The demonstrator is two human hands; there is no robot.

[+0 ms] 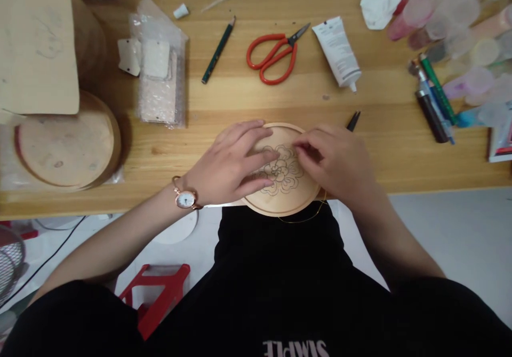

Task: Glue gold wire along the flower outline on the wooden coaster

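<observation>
A round wooden plate (280, 205) with a raised rim lies at the table's front edge, overhanging it slightly. A flower outline (282, 171) is drawn on its face. My left hand (240, 162) rests over the plate's left part, fingers spread across the drawing. At the plate's upper right, my right hand (332, 159) has thumb and forefinger pinched together beside the petals. From under this hand a thin gold wire (304, 220) loops down past the rim; the pinch itself mostly hides what is between the fingertips.
Dark plier tips (353, 121) stick out behind my right hand. Farther back lie red-handled scissors (276, 55), a pencil (218, 50), a white tube (338, 53) and a plastic bag (160, 74). Another round wooden piece (66, 141) sits left; pens (434, 101) and small jars (476, 47) are right.
</observation>
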